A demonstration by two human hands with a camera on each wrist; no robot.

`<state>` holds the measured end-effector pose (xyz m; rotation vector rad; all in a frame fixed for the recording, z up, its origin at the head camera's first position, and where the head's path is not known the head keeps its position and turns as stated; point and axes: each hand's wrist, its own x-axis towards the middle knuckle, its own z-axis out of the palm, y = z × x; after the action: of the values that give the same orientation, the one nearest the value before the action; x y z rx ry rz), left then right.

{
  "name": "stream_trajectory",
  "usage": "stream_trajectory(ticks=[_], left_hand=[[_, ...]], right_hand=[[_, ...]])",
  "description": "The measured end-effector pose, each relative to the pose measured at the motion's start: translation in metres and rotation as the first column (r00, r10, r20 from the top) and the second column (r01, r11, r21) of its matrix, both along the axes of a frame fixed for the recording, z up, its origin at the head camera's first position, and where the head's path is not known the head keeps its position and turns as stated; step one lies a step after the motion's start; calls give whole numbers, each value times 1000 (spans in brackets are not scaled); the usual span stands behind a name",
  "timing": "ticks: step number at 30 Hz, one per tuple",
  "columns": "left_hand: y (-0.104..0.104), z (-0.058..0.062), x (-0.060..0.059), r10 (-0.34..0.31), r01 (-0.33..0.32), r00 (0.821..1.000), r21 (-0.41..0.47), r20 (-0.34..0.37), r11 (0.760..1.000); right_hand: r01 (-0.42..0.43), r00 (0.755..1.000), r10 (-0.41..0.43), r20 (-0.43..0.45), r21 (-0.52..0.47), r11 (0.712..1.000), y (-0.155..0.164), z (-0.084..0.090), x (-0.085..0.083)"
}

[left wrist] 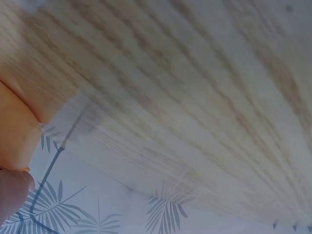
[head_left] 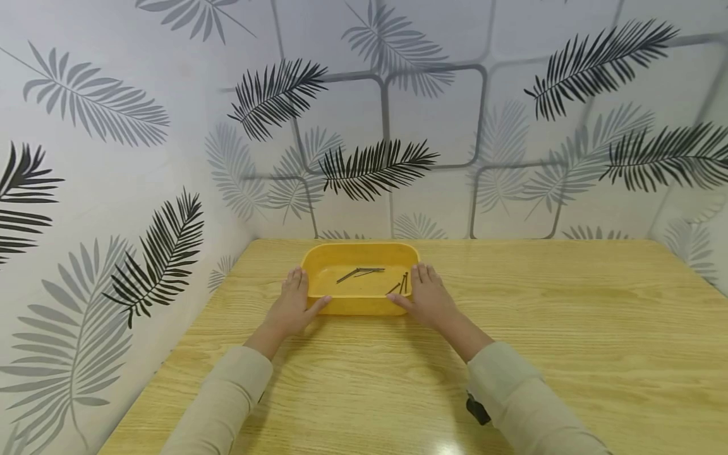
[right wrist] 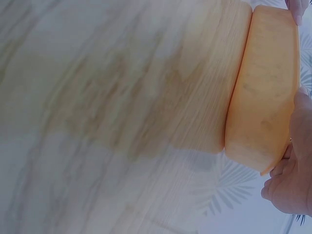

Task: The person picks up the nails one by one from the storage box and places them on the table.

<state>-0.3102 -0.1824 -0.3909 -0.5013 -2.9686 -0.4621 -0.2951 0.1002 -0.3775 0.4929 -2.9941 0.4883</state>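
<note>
A yellow plastic tray (head_left: 358,307) stands on the wooden table, with several thin dark nails (head_left: 370,270) lying loose inside it. My left hand (head_left: 291,308) holds its left end, fingers along the side and thumb at the front rim. At the right end, my right hand (head_left: 430,297) grips in the same way. The right wrist view shows the tray's outer front wall (right wrist: 263,87), with the right hand (right wrist: 295,175) around its near corner. Only a bit of the tray (left wrist: 17,131) and the left thumb (left wrist: 14,195) show in the left wrist view.
The wood-grain table (head_left: 569,328) stretches to both sides and toward me. Right behind the tray, the table's back edge meets a wall (head_left: 352,208) with a leaf print. Another printed wall (head_left: 85,189) runs along the left. A small black object (head_left: 478,409) shows beneath the right cuff.
</note>
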Motion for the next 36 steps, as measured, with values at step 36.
stream_trajectory(ticks=[36], left_hand=[[20,3,6,-5,5,1000,1,26,1000]], right_hand=[[-4,999,4,-35,8,1000,19,1,7]])
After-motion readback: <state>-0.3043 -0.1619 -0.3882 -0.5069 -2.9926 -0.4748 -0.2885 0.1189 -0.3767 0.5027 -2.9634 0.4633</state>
